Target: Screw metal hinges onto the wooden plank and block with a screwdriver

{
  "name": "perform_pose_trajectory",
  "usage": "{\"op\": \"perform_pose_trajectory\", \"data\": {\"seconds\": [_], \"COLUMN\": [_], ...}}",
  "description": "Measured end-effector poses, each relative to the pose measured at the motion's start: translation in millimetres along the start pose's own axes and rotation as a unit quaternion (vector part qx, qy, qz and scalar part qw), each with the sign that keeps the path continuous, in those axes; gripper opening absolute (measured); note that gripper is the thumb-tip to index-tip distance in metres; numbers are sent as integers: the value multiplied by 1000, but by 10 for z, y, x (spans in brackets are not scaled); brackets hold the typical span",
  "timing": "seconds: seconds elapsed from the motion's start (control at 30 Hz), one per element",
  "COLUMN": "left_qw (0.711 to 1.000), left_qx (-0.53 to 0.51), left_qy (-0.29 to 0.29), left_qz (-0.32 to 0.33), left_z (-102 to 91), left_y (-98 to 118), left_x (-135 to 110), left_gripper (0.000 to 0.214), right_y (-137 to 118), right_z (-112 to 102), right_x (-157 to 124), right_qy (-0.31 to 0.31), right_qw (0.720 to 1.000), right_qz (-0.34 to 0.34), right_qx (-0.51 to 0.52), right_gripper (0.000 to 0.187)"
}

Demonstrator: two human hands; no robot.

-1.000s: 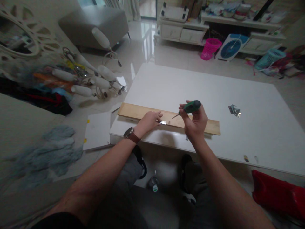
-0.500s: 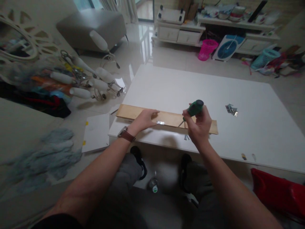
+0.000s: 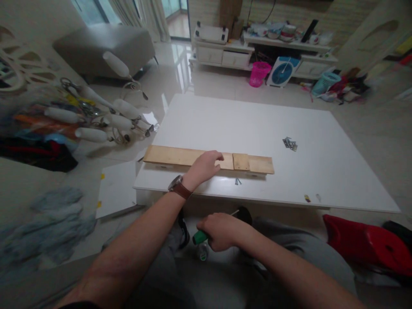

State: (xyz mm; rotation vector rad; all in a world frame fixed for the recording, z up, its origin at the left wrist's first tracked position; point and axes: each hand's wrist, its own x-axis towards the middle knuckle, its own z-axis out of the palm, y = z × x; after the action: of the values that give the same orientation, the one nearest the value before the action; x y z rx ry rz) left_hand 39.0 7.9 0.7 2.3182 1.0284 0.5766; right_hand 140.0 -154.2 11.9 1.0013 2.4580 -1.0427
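Note:
My left hand lies across a long wooden board, its curved fingers and thumb gripping the board by its width. The small metal plate seen earlier beside that hand is out of sight now. My right hand is closed around a screwdriver with a green handle, held low in front of the table edge over my lap; its shaft sticks out beyond the hand. A short wooden block sits on the board's right half. A few screws lie just in front of the board.
The board rests on a large white panel. Metal plates and screws are heaped on its right side. Two small items lie near the front edge. Red plastic stands at right, a lamp at left.
My right hand has moved from above the board down and left toward my lap with the screwdriver. My left hand now covers where the metal plate was. The view has shifted.

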Motion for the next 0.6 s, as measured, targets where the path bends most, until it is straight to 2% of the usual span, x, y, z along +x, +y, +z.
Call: {"op": "perform_pose_trajectory", "data": {"seconds": [0.1, 0.2, 0.3, 0.37, 0.47, 0.6], "left_qw": [998, 988, 976, 970, 961, 948], "left_qx": [12, 59, 99, 124, 151, 167], "left_qy": [-68, -140, -192, -209, -229, -267], "left_qz": [0, 9, 22, 5, -25, -44], "left_z": [172, 400, 647, 778, 877, 861], "left_y": [213, 391, 510, 548, 551, 512], "left_x": [-2, -38, -58, -48, -17, 3], "left_gripper": [23, 22, 25, 28, 33, 33], "right_y": [-17, -20, -46, -57, -32, 59], "right_z": [184, 292, 348, 371, 399, 421], "right_x": [97, 166, 218, 254, 305, 336], "right_qy": [-72, -116, -156, -170, -160, -153], "right_qw": [994, 986, 983, 982, 985, 984], "right_qz": [44, 84, 83, 69, 60, 85], "right_qx": [-66, -81, -54, -35, -13, -13], "right_gripper": [35, 36, 41, 39, 34, 34]}}
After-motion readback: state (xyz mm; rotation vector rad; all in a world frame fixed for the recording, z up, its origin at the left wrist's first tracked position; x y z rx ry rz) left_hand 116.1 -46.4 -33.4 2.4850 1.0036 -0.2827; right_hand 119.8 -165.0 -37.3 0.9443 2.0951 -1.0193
